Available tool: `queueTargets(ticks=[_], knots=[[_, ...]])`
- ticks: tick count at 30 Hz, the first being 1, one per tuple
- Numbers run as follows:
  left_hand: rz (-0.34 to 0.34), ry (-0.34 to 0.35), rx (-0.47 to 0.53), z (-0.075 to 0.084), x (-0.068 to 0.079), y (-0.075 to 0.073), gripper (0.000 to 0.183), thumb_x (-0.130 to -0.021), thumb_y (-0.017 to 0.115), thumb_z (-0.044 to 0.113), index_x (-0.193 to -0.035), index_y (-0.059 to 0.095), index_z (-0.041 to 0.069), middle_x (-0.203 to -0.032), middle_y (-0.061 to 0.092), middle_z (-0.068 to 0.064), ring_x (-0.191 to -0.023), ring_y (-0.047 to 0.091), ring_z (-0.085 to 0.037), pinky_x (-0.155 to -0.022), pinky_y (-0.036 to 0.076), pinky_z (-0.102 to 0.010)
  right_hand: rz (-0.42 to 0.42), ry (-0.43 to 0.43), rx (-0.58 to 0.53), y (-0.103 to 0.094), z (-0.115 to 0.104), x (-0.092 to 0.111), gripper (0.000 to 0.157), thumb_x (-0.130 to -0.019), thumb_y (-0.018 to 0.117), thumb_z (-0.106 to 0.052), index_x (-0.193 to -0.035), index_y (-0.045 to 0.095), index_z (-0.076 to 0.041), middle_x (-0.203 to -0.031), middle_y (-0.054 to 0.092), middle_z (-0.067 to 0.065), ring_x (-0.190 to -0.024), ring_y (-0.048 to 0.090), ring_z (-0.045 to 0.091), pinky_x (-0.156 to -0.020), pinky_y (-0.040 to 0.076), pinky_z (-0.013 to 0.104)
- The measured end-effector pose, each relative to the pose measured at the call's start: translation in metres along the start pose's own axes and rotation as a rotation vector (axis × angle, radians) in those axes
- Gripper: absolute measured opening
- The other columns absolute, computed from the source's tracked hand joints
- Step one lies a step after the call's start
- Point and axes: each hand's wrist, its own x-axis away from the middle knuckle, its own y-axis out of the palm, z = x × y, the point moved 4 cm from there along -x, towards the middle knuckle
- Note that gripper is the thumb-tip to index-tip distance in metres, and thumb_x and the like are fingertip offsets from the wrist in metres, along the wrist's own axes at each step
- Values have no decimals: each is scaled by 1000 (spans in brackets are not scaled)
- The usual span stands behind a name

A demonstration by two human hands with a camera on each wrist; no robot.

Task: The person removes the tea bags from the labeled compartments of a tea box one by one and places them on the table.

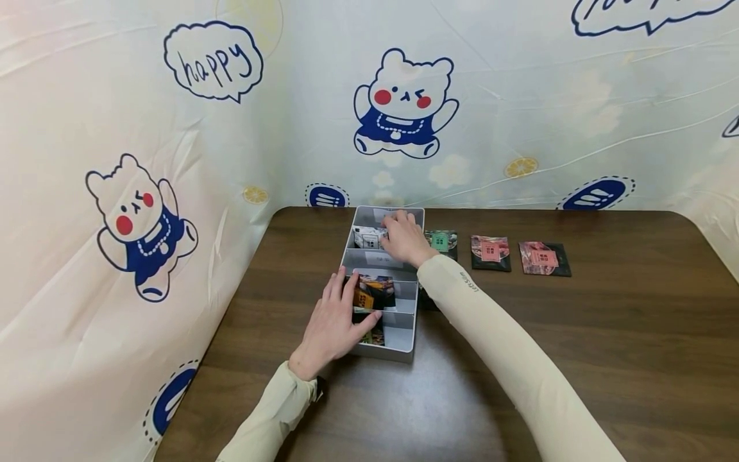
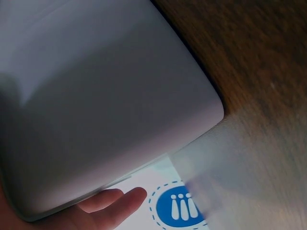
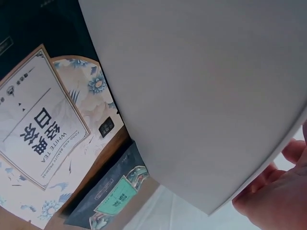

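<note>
A grey compartment box (image 1: 414,327) stands lengthwise on the table. My left hand (image 1: 329,324) rests along its left side, fingers spread over the rim and thumb across the front compartments. My right hand (image 1: 407,239) reaches into the back part, pinching the right end of a white patterned packet (image 1: 367,237); its fingertips are partly hidden. A dark packet with orange (image 1: 375,292) and a green-and-dark packet (image 1: 376,332) sit in nearer compartments. The box's outer wall fills much of the left wrist view (image 2: 120,105) and right wrist view (image 3: 201,96).
Right of the box lie a green-labelled packet (image 1: 441,242), a red-labelled packet (image 1: 491,252) and a pink-labelled packet (image 1: 544,258). A white tea packet (image 3: 43,120) lies against the box, mostly under my right sleeve (image 1: 491,321) in the head view. A printed curtain (image 1: 508,96) hangs behind the table.
</note>
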Motion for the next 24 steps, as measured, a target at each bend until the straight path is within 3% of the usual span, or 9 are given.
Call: queueTargets(ticks=[12, 24], knots=[[2, 2, 3, -1, -1, 0, 85, -88, 48, 68, -151, 29, 14, -160, 18, -17, -144, 26, -39, -104, 39, -61, 15, -103, 57, 3, -7, 1, 27, -98, 53, -21, -122, 61, -13, -133, 46, 12, -115, 42, 30, -95, 42, 46], [-11, -7, 6, -1, 0, 1, 87, -87, 48, 69, -152, 28, 15, -160, 18, -16, -144, 25, -39, -105, 38, -60, -11, -87, 25, 6, -5, 2, 27, -98, 51, -19, -121, 63, -10, -120, 63, 10, -115, 54, 31, -96, 47, 46]])
